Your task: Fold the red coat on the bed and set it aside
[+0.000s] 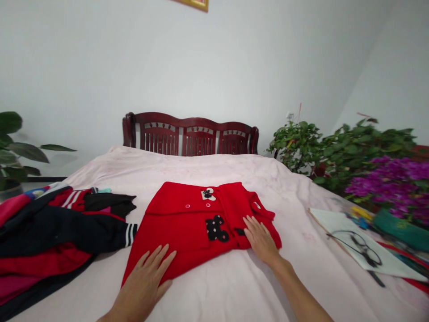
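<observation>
A red cardigan (187, 228) with pink buttons and black dotted patches lies folded on the pale pink bedsheet (284, 286). Its collar end points to the right, and the wider hem end is at the left. My left hand (145, 279) rests on the near left corner of the cardigan, fingers spread flat. Near the collar, my right hand (261, 239) lies flat on the cloth with its fingers stretched out. Neither hand grips the fabric.
Dark and red clothes (60, 232) are heaped at the left. On the right lie a white notebook (338, 228) and glasses (365, 250), beside green plants (365, 147) and purple flowers (392, 183). A carved wooden headboard (191, 134) stands at the far end.
</observation>
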Demonstrator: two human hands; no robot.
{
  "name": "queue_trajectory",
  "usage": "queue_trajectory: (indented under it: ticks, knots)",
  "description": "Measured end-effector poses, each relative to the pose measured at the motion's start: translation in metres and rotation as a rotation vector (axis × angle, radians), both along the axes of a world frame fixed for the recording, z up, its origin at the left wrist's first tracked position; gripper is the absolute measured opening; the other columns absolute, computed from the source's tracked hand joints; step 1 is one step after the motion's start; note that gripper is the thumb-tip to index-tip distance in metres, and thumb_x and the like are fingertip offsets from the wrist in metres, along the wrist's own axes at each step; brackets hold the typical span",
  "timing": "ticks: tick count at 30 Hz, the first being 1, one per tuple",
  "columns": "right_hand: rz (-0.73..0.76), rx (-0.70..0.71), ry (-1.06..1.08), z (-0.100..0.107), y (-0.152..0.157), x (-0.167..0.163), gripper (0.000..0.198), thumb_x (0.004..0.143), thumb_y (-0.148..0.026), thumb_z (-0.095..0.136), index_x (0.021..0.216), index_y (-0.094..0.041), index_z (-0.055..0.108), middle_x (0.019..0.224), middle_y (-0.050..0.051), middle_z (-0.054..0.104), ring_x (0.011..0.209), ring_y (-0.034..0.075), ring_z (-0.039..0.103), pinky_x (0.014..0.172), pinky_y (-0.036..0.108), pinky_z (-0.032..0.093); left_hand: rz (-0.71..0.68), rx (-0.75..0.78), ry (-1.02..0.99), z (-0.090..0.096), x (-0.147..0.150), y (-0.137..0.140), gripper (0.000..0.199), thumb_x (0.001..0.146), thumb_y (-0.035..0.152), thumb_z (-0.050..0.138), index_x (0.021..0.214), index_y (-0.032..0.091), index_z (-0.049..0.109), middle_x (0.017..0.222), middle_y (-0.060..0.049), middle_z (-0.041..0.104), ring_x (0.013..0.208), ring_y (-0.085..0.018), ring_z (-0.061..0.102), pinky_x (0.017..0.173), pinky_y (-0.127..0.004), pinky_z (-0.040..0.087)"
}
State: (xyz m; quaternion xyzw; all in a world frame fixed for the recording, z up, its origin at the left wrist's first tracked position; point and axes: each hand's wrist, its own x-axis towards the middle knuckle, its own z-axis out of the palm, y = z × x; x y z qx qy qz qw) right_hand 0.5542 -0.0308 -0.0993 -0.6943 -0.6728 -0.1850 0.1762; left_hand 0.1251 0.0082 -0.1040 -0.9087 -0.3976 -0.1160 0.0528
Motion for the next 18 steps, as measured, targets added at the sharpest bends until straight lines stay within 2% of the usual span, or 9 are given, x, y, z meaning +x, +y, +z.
queue_trajectory:
  ticks: [5, 10, 13, 18]
  knots:
    - [-0.020, 0.231, 0.219, -0.015, -0.016, -0.012, 0.050, 0.096, -0.035, 0.044, 0.143, -0.018, 0.046, 0.143, 0.011, 0.054, 0.137, 0.027, 0.045, 0.112, 0.051, 0.038, -0.006, -0.012, 0.002, 0.002, -0.001, 0.000, 0.057, 0.091, 0.043, 0.053, 0.147, 0.033, 0.043, 0.153, -0.004, 0.044, 0.138, -0.029, 0.044, 0.113, -0.050, 0.037]
    - [-0.015, 0.446, 0.441, -0.013, -0.020, -0.013, 0.052, 0.083, -0.020, 0.050, 0.134, -0.016, 0.054, 0.135, 0.013, 0.059, 0.125, 0.026, 0.054, 0.108, 0.048, 0.044, -0.008, -0.003, -0.032, -0.003, -0.004, 0.003, 0.055, 0.093, 0.049, 0.050, 0.145, 0.033, 0.046, 0.151, -0.003, 0.047, 0.137, -0.028, 0.046, 0.113, -0.048, 0.037]
    - [0.011, 0.480, 0.403, -0.011, -0.020, -0.011, 0.047, 0.080, -0.014, 0.049, 0.126, -0.017, 0.061, 0.129, 0.012, 0.062, 0.121, 0.026, 0.057, 0.105, 0.047, 0.046, -0.012, 0.006, -0.059, -0.006, -0.006, 0.004, 0.054, 0.093, 0.052, 0.048, 0.144, 0.034, 0.048, 0.150, -0.002, 0.049, 0.136, -0.027, 0.047, 0.112, -0.047, 0.038]
    - [0.037, 0.472, 0.248, -0.005, -0.020, -0.011, 0.038, 0.087, -0.017, 0.052, 0.122, -0.022, 0.066, 0.128, 0.011, 0.063, 0.115, 0.026, 0.059, 0.099, 0.046, 0.050, 0.026, -0.006, -0.046, -0.004, -0.001, 0.003, 0.053, 0.092, 0.052, 0.049, 0.140, 0.031, 0.054, 0.148, -0.003, 0.050, 0.135, -0.028, 0.048, 0.112, -0.048, 0.039]
